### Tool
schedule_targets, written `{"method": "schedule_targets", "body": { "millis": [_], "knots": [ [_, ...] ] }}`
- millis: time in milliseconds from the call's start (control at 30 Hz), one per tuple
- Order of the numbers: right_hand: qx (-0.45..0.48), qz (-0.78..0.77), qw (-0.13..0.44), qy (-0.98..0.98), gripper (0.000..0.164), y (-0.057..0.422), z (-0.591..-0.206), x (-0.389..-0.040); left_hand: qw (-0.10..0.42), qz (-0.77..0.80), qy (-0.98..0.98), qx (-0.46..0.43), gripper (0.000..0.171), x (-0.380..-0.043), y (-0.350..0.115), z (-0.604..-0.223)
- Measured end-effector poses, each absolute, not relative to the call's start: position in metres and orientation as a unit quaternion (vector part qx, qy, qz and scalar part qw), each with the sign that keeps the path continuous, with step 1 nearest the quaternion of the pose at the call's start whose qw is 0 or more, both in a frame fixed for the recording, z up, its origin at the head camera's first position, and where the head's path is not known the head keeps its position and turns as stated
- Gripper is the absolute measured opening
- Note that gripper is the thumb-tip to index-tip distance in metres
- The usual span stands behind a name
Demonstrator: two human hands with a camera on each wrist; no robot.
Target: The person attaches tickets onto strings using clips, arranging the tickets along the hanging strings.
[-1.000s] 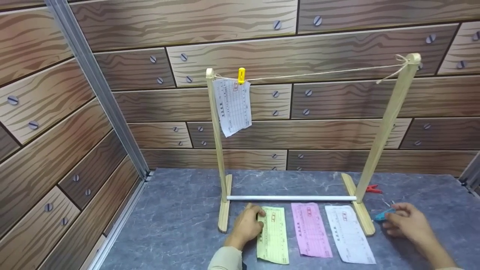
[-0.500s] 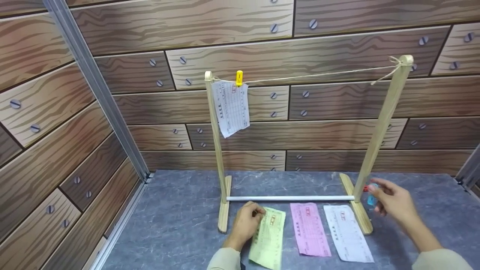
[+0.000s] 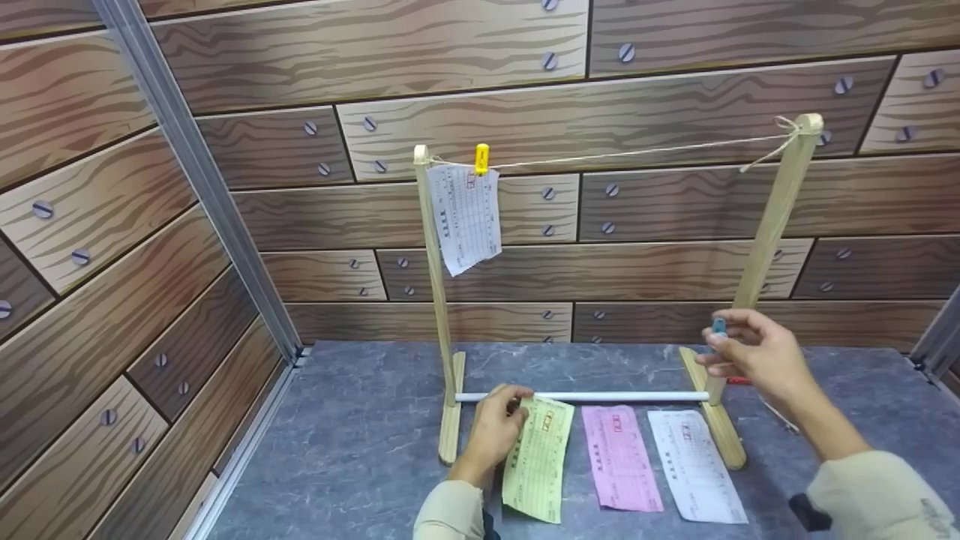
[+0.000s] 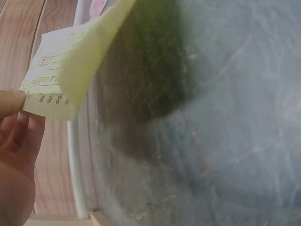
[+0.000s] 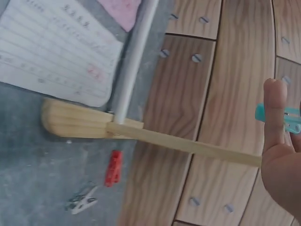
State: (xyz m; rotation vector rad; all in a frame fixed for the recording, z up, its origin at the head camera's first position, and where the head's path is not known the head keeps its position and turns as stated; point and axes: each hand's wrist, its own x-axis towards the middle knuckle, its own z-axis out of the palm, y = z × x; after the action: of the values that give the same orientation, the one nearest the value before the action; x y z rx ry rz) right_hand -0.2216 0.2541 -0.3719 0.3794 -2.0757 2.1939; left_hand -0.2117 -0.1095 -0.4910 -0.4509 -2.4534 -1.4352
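Observation:
My left hand (image 3: 493,431) pinches the top left corner of a yellow-green paper slip (image 3: 538,465). In the left wrist view the slip (image 4: 70,66) curves up off the table, thumb on its printed face. My right hand (image 3: 769,360) holds a teal clothespin (image 3: 719,326) in front of the rack's right post; the right wrist view shows this clothespin (image 5: 260,113) partly covered by the thumb. Across the top of the wooden rack runs a string (image 3: 637,151). On its left end a yellow clothespin (image 3: 481,159) clips a white slip (image 3: 466,221), which hangs tilted.
A pink slip (image 3: 621,461) and a white slip (image 3: 697,466) lie flat before the rack's white crossbar (image 3: 615,397). Beyond the right foot lie a red clothespin (image 5: 113,168) and a pale clothespin (image 5: 84,200). Wood-patterned panels (image 3: 480,277) stand behind and at the left.
My right hand has carried the teal clothespin up and leftward from the table. My left hand has lifted the yellow-green slip's upper end and moved it slightly toward the crossbar.

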Motion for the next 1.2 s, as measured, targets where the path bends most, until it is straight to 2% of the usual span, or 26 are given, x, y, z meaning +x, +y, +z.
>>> {"method": "schedule_targets", "body": {
  "millis": [167, 367, 433, 633, 733, 1000, 1200],
  "knots": [
    [0.136, 0.679, 0.057, -0.719, 0.024, 0.244, -0.356, -0.227, 0.131, -0.494, -0.844, -0.162, 0.027, -0.214, -0.113, -0.479],
    [0.151, 0.597, 0.064, -0.785, 0.051, 0.233, -0.33, -0.232, 0.14, -0.489, -0.844, -0.17, 0.028, -0.22, -0.116, -0.459],
    [0.156, 0.592, 0.065, -0.788, 0.049, 0.229, -0.319, -0.235, 0.145, -0.49, -0.842, -0.173, 0.028, -0.222, -0.117, -0.45],
    [0.183, 0.599, 0.075, -0.776, 0.027, 0.215, -0.285, -0.24, 0.177, -0.491, -0.828, -0.205, 0.03, -0.231, -0.117, -0.421],
    [0.201, 0.6, 0.082, -0.77, 0.022, 0.207, -0.269, -0.242, 0.194, -0.483, -0.825, -0.22, 0.031, -0.235, -0.116, -0.406],
    [0.212, 0.576, 0.09, -0.784, 0.03, 0.188, -0.232, -0.244, 0.237, -0.468, -0.812, -0.254, 0.033, -0.243, -0.113, -0.372],
    [0.219, 0.57, 0.106, -0.785, 0.036, 0.177, -0.209, -0.242, 0.274, -0.478, -0.79, -0.27, 0.024, -0.248, -0.109, -0.347]
  ]
}}
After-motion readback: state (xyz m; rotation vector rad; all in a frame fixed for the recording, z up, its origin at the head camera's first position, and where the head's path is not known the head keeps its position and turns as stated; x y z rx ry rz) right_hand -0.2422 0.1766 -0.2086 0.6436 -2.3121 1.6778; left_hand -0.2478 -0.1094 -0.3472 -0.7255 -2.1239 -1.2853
